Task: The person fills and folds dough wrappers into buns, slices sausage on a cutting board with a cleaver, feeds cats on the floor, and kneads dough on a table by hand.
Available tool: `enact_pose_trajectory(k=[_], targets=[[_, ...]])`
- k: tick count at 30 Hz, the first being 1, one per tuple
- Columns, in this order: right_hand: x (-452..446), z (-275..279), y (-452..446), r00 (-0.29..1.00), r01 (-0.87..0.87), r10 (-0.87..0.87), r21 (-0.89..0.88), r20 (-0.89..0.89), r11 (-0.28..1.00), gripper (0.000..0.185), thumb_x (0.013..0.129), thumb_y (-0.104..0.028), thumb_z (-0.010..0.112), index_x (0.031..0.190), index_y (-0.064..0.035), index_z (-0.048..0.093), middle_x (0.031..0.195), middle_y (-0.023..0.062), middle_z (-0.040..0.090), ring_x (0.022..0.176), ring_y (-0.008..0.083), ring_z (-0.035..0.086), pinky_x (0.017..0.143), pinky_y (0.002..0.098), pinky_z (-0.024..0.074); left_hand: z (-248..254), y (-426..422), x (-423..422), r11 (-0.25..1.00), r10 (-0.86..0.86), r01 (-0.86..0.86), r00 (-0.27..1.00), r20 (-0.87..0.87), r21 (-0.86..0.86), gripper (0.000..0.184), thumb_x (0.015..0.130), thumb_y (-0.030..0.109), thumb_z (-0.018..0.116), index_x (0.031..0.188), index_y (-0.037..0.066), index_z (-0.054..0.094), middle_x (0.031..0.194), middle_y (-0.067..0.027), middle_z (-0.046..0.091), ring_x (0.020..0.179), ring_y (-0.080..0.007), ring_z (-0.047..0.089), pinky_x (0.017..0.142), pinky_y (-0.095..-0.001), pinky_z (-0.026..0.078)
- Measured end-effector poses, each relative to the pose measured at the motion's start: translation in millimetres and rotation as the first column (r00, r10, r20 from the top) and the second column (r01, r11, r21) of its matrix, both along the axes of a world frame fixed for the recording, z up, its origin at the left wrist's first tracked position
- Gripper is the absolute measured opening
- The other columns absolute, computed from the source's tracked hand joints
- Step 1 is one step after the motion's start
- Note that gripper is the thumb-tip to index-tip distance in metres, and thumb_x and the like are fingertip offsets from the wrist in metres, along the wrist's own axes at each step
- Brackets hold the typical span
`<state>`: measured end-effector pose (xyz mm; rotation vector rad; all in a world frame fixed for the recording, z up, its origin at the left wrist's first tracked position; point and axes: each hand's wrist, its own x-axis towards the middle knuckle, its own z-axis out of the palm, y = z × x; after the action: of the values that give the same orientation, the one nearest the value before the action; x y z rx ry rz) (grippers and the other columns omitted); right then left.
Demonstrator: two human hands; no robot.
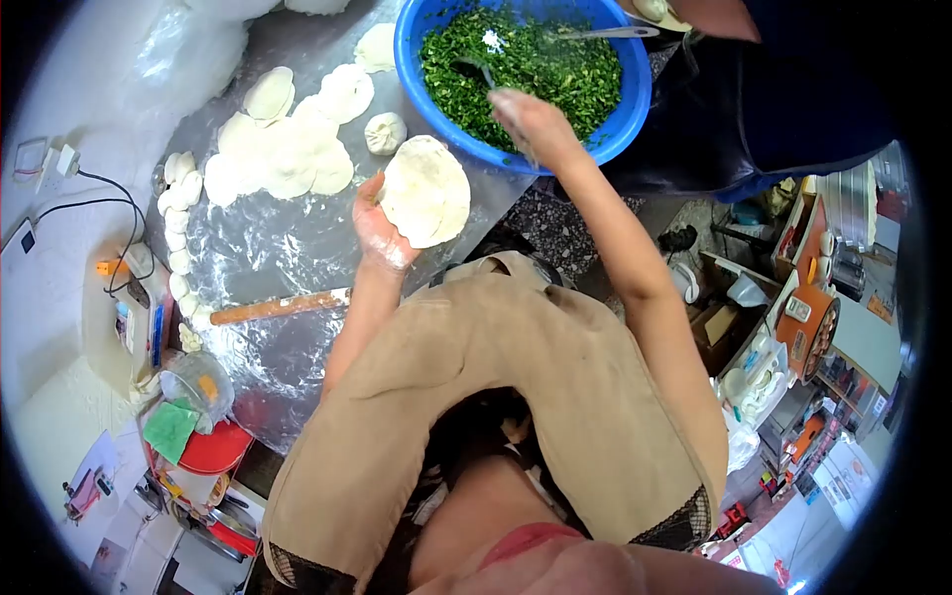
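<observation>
Our left hand (385,238), fingers mostly hidden beneath, holds a dough round (426,193) at our eleven o'clock: pale, floury, edge uneven. At two o'clock from it, our right hand (534,124) grips a blurred utensil (486,75) above chopped greens (570,89); blue basin (638,94) cropped at top.

From the person's head, one wide, round-edged view looks steeply down over the near tan garment (486,322) and forward to the left hand (384,234), right hand (540,127) and far-left worktop (288,243).
</observation>
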<state>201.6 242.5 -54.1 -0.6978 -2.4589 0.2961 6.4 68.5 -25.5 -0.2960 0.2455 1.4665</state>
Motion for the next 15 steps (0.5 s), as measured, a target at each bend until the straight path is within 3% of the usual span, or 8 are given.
enact_pose_trajectory(k=[2, 4, 6, 8, 10, 11, 14, 15], targets=[[5, 22, -16, 0.985, -0.015, 0.036, -0.126, 0.166, 0.992, 0.020, 0.088, -0.019, 0.055, 0.101, -0.0043, 0.060, 0.095, 0.0141, 0.064, 0.090, 0.0305, 0.062, 0.074, 0.0366, 0.0512, 2, 7, -1, 1.000, 0.017, -0.017, 1.000, -0.025, 0.000, 0.069, 0.081, 0.030, 0.049, 0.138, -0.002, 0.030, 0.139, -0.0205, 0.039, 0.125, -0.0351, 0.042, 0.106, -0.0483, 0.031], [17, 23, -28, 0.997, -0.027, 0.033, -0.093, 0.064, 0.995, 0.015, 0.086, -0.015, 0.057, 0.096, -0.0036, 0.060, 0.090, 0.0138, 0.064, 0.084, 0.0297, 0.063, 0.069, 0.0352, 0.0521, 4, 13, -4, 0.999, 0.028, -0.028, 1.000, -0.013, -0.022, 0.063, 0.082, 0.030, 0.047, 0.134, -0.002, 0.036, 0.134, -0.0198, 0.044, 0.121, -0.0353, 0.046, 0.104, -0.0491, 0.033], [29, 31, -42, 0.999, -0.053, 0.048, -0.319, -0.024, 0.946, 0.014, 0.083, -0.009, 0.061, 0.095, -0.0031, 0.061, 0.088, 0.0131, 0.065, 0.077, 0.0308, 0.063, 0.064, 0.0345, 0.0526, -1, 19, -5, 0.999, 0.018, -0.017, 1.000, 0.001, -0.043, 0.058, 0.083, 0.030, 0.044, 0.131, -0.002, 0.042, 0.130, -0.0192, 0.049, 0.118, -0.0355, 0.049, 0.103, -0.0500, 0.035], [33, 35, -49, 0.998, -0.051, 0.041, -0.285, -0.043, 0.957, 0.014, 0.082, -0.004, 0.060, 0.096, -0.0011, 0.062, 0.084, 0.0121, 0.066, 0.069, 0.0265, 0.065, 0.060, 0.0330, 0.0524, -10, 27, -6, 0.995, 0.021, -0.026, 0.998, -0.056, -0.098, 0.056, 0.083, 0.029, 0.044, 0.130, -0.002, 0.042, 0.129, -0.0192, 0.050, 0.117, -0.0355, 0.050, 0.102, -0.0508, 0.036], [32, 41, -56, 0.940, 0.117, -0.297, -0.660, -0.168, 0.742, 0.014, 0.087, -0.005, 0.056, 0.097, 0.0019, 0.062, 0.082, 0.0098, 0.066, 0.073, 0.0199, 0.067, 0.063, 0.0291, 0.0531, -6, 35, -5, 0.998, 0.026, -0.029, 0.998, -0.053, -0.052, 0.053, 0.084, 0.028, 0.046, 0.127, -0.002, 0.044, 0.128, -0.0192, 0.051, 0.116, -0.0362, 0.051, 0.100, -0.0514, 0.038], [27, 45, -60, 0.821, 0.084, -0.514, -0.837, -0.250, 0.541, 0.016, 0.091, -0.007, 0.052, 0.096, 0.0044, 0.062, 0.081, 0.0079, 0.066, 0.077, 0.0160, 0.066, 0.067, 0.0258, 0.0534, -2, 41, -4, 0.990, 0.051, -0.071, 0.984, -0.170, -0.118, 0.052, 0.084, 0.028, 0.046, 0.127, -0.002, 0.044, 0.128, -0.0194, 0.051, 0.115, -0.0365, 0.051, 0.100, -0.0512, 0.038], [38, 32, -53, 0.644, -0.013, -0.730, -0.958, -0.228, 0.288, 0.023, 0.094, -0.013, 0.049, 0.099, 0.0067, 0.060, 0.089, 0.0140, 0.065, 0.082, 0.0219, 0.067, 0.072, 0.0307, 0.0556, 17, 58, 0, 0.972, 0.074, -0.142, 0.940, -0.332, -0.185, 0.049, 0.084, 0.027, 0.047, 0.124, -0.002, 0.046, 0.124, -0.0192, 0.053, 0.112, -0.0367, 0.053, 0.098, -0.0509, 0.041], [42, 33, -54, 0.605, -0.025, -0.754, -0.952, -0.257, 0.305, 0.025, 0.094, -0.014, 0.048, 0.100, 0.0079, 0.058, 0.092, 0.0163, 0.064, 0.083, 0.0240, 0.067, 0.073, 0.0325, 0.0560, 20, 64, 2, 0.968, 0.078, -0.160, 0.924, -0.375, -0.192, 0.046, 0.084, 0.026, 0.048, 0.122, -0.001, 0.048, 0.121, -0.0187, 0.055, 0.109, -0.0366, 0.055, 0.096, -0.0507, 0.043]])
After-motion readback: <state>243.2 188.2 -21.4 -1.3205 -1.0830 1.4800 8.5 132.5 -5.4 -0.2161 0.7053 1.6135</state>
